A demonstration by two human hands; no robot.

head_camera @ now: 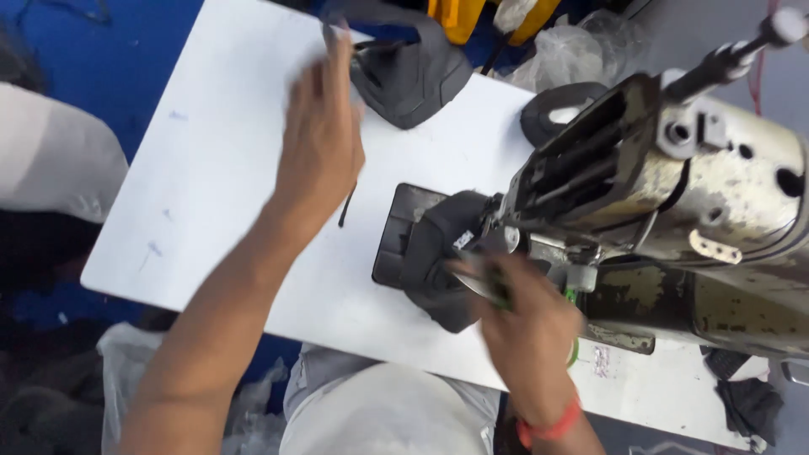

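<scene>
My left hand (320, 139) stretches out over the white table (227, 168), blurred by motion. Its fingertips are at the edge of a dark grey shaped fabric piece (409, 76) at the table's far side. A thin black strip (345, 206) shows just below the palm; whether the hand grips anything is unclear. My right hand (527, 324) is closed around small thread snips (487, 282) with a green part. It sits against a black padded fabric piece (434, 270), which lies on a dark plate (394, 223) at the head of the sewing machine (674, 177).
The worn cream sewing machine fills the right side. A black ring-shaped piece (560, 105) and crumpled clear plastic (560, 59) lie behind it. Black scraps (746, 396) rest at the lower right. Another person's light sleeve (50, 152) is at the left edge.
</scene>
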